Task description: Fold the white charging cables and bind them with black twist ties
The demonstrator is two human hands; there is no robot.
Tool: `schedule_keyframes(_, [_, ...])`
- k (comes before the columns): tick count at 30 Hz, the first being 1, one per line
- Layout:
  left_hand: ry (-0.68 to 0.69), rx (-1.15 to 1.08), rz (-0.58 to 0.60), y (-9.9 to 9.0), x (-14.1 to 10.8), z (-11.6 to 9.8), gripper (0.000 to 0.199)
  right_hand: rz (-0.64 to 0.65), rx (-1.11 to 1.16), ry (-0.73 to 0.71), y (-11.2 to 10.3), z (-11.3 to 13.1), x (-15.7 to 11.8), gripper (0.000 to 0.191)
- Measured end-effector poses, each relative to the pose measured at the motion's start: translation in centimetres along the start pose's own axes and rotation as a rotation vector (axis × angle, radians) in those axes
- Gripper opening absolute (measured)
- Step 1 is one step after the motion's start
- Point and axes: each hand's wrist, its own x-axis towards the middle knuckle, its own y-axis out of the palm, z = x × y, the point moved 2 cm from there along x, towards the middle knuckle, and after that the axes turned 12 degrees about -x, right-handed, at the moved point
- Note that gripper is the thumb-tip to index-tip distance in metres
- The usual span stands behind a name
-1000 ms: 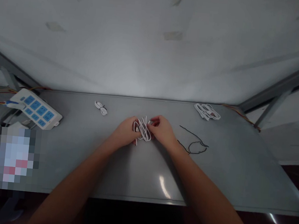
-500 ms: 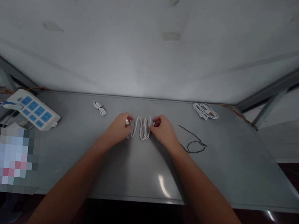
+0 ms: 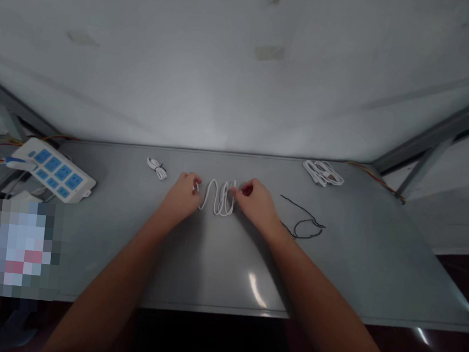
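Note:
A white cable (image 3: 217, 199) lies in loose loops on the grey table (image 3: 217, 268) between my hands. My left hand (image 3: 183, 196) is closed on the cable's left end, with the fingertips pinched together. On the other side, my right hand (image 3: 252, 200) pinches the cable at the right edge of its loops; the exact spot is partly hidden by the fingers. Thin black ties (image 3: 306, 230) lie loose to the right of my right hand. Beyond my left hand sits a small bundled white cable (image 3: 157, 168) with a dark tie around it.
A coiled white cable (image 3: 322, 173) rests at the back right. At the left stands a white power strip (image 3: 55, 170) with blue sockets and a plug in it. Metal frame bars (image 3: 426, 164) flank the table, and a pale wall (image 3: 211, 74) rises behind it.
My left hand has moved left, drawing the cable's left end out and widening its loops. My right hand stays almost in place, its thumb shifted slightly over the loops.

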Motion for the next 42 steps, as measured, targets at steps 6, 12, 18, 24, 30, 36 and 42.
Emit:
schedule_keyframes(6, [-0.028,0.027,0.005,-0.5,0.2,0.4,0.036,0.002,0.071,0.034,0.7,-0.8,0.3,0.024])
schedule_keyframes(12, [-0.068,0.041,-0.025,-1.4,0.4,0.9,0.034,0.163,0.426,0.142,0.9,-1.6,0.8,0.027])
schedule_keyframes(18, [-0.079,0.057,-0.042,-1.5,0.5,1.4,0.032,0.227,0.571,0.149,0.0,-1.9,1.2,0.013])
schedule_keyframes(24, [-0.071,0.056,-0.031,-1.5,0.6,1.4,0.033,0.214,0.442,0.066,-0.8,-2.0,1.1,0.003])
schedule_keyframes(30, [-0.052,0.052,-0.050,-1.4,0.6,1.1,0.034,0.226,0.461,0.064,-0.8,-1.9,1.0,0.006])
schedule_keyframes(36, [-0.014,0.023,-0.069,-1.3,0.7,1.3,0.035,0.242,0.816,0.109,-0.4,-1.8,1.3,0.025])
schedule_keyframes(42, [-0.028,0.022,-0.073,-1.4,0.9,1.6,0.036,0.335,0.969,0.114,-0.5,-1.4,1.0,0.037])
